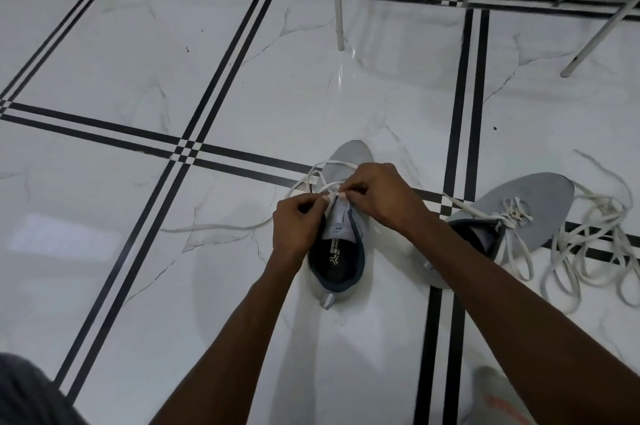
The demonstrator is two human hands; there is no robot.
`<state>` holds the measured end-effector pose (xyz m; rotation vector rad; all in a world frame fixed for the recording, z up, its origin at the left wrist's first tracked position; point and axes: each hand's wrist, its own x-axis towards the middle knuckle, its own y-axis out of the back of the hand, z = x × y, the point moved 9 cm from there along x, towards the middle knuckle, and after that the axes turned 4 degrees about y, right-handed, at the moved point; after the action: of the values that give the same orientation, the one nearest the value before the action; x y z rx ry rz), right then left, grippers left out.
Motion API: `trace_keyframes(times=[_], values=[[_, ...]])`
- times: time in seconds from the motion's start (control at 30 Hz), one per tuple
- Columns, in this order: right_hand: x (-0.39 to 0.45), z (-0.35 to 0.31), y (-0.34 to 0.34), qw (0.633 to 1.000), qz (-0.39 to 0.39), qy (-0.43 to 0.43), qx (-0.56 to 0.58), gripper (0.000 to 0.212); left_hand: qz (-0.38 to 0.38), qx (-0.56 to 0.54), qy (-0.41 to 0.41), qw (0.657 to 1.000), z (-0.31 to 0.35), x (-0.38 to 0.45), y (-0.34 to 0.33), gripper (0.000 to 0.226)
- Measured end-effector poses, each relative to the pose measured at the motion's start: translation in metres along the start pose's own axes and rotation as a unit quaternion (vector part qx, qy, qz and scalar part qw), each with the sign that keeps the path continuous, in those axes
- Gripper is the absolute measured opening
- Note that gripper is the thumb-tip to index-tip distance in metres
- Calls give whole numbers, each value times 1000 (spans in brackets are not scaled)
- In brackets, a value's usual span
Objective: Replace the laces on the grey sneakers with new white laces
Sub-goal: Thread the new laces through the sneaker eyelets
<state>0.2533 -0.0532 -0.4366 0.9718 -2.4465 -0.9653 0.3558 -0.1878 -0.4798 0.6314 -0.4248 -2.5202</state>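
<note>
The left hand (298, 220) and right hand (377, 196) both pinch a white lace (322, 179) over the grey sneaker (341, 217) on the floor (173, 61). Its dark opening holds only a printed insole (332, 262). The second sneaker (519, 213), laced, lies just right beside loose laces (595, 251).

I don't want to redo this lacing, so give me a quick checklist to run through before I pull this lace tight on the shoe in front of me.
1. Both hands on the lace: left hand and right hand pinch the white lace over the centre sneaker. Ok.
2. Tongue lying flat under the lace: looks flat. Ok.
3. Free lace end untangled: it trails left across the floor without knots. Ok.
4. Every eyelet threaded: hidden by the hands. Cannot tell.
5. Second sneaker laced: laced, lace hanging loose. Not ok.
6. Loose laces clear of the work: piled beside the second sneaker. Ok.
</note>
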Motion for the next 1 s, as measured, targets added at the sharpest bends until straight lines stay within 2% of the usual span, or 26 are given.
trace_keyframes(times=[0.1,0.23,0.37,0.43,0.6,0.73,1.0], values=[[-2,-5,-6,999,-8,0,-32,10,-21,-57,39,997,-9,1,-2,16],[3,4,-16,996,-49,-43,-57,11,-25,-69,39,997,-8,1,-6,15],[9,5,-18,984,-83,-59,-144,13,-24,-65,37,997,-7,0,-10,15],[7,2,-15,988,-65,-48,-133,14,-23,-68,32,997,-7,0,-10,15],[-3,15,-7,996,15,-83,24,9,-33,-104,43,993,-10,3,-9,11],[-8,20,-14,994,56,-88,37,6,-37,-118,51,991,-11,4,-11,13],[-14,17,-16,992,85,-90,29,8,-44,-119,51,991,-11,8,-14,16]])
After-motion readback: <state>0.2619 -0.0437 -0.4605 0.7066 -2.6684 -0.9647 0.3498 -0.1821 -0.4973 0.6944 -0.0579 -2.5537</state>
